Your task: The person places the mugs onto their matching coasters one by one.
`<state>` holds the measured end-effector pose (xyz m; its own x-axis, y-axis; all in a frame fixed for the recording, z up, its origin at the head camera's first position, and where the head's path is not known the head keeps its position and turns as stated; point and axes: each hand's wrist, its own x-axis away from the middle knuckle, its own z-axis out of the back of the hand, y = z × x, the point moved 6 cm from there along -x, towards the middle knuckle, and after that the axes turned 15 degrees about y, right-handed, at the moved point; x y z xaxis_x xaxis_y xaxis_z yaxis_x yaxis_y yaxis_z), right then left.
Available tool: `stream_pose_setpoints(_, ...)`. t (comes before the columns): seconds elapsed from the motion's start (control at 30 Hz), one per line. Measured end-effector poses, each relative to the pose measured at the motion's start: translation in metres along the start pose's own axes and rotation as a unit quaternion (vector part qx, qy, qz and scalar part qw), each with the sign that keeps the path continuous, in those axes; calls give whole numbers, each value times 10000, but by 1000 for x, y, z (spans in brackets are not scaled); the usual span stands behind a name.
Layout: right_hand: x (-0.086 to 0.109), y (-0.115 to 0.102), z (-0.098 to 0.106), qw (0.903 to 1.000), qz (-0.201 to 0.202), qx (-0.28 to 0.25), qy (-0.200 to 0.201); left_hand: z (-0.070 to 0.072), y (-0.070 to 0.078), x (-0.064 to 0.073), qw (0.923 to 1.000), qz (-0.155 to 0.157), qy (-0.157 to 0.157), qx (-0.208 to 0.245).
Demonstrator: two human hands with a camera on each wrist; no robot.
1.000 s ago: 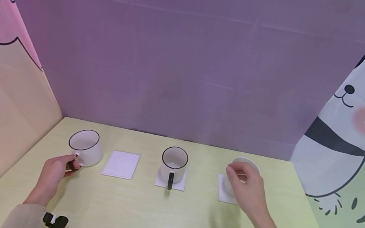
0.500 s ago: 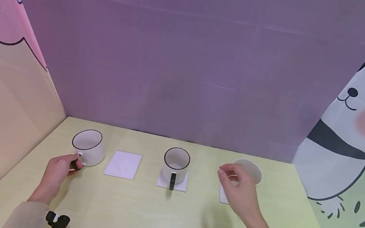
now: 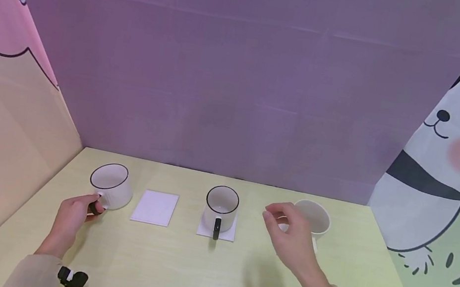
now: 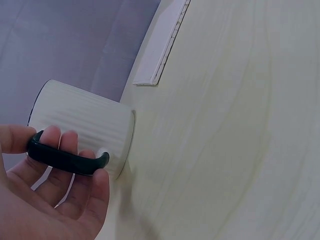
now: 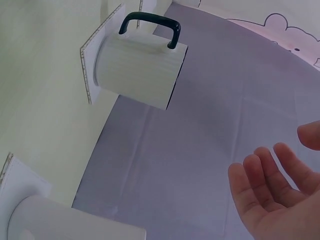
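Observation:
My left hand (image 3: 71,216) grips the dark handle (image 4: 65,159) of a white mug (image 3: 115,194) with a black rim, at the table's left. Its fingers curl through the handle, and the mug is upright. My right hand (image 3: 289,236) hovers over the table with fingers loosely bent and nothing held. Behind it is an all-white mug (image 3: 319,220), partly covered by the hand; in the right wrist view this mug (image 5: 70,225) sits on a white coaster (image 5: 20,180). Between the hands, another black-rimmed mug (image 3: 214,215) stands on a coaster (image 3: 202,230), handle toward me.
A bare white square coaster (image 3: 154,208) lies between the left mug and the middle one. The pale wooden table (image 3: 174,270) ends at a purple cloth backdrop (image 3: 238,89). Cartoon-printed side panels (image 3: 435,216) rise at both sides.
My right hand has drifted left, away from the all-white mug, uncovering more of it and part of its handle. My left hand keeps its grip on the left mug, which stays in place.

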<state>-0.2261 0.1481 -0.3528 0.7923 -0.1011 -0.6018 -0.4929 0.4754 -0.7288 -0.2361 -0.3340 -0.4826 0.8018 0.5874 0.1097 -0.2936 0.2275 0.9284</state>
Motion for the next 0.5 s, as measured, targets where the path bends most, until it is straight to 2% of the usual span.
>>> stream_pose_setpoints(0.5, -4, -17, -22, 9997, 217, 4, -134, 0, 0, -1, 9995, 35, 58, 311)
